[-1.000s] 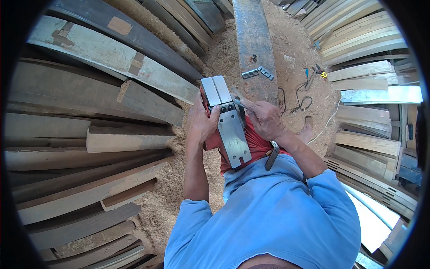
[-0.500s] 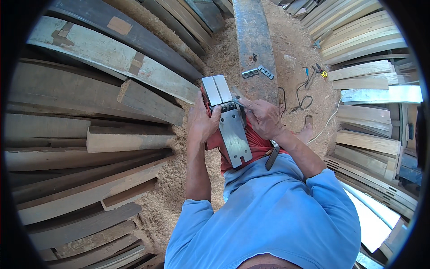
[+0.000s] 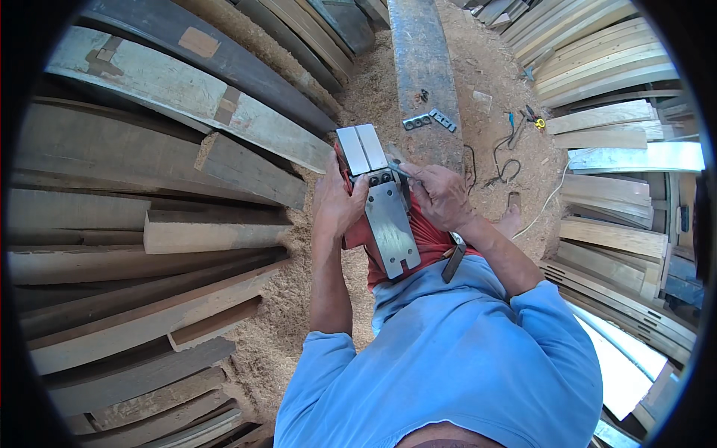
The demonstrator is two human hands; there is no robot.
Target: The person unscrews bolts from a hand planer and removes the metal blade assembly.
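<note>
An electric hand planer [image 3: 393,233] lies sole up across my lap, its two metal plates showing, with a gap at the cutter drum. My left hand [image 3: 337,203] is closed round the planer's left side, thumb near the gap. At the gap's right end, my right hand [image 3: 442,197] grips a slim metal tool [image 3: 399,169], likely a wrench; its tip is hard to make out. A tool with a dark blade-like part [image 3: 452,264] rests on my lap. Ahead, two metal holders with holes [image 3: 418,122] and small dark bolts [image 3: 423,96] lie on a worn plank.
The long plank [image 3: 424,52] runs away from me over a shaving-covered floor [image 3: 280,328]. Stacked timber [image 3: 97,153] crowds my left, and boards [image 3: 605,67] line the right. A dark cord [image 3: 510,170] and yellow-handled cutters [image 3: 539,123] lie on the floor at right.
My right hand and its tool have shifted very slightly at the gap. The planer and my left hand stay in place.
</note>
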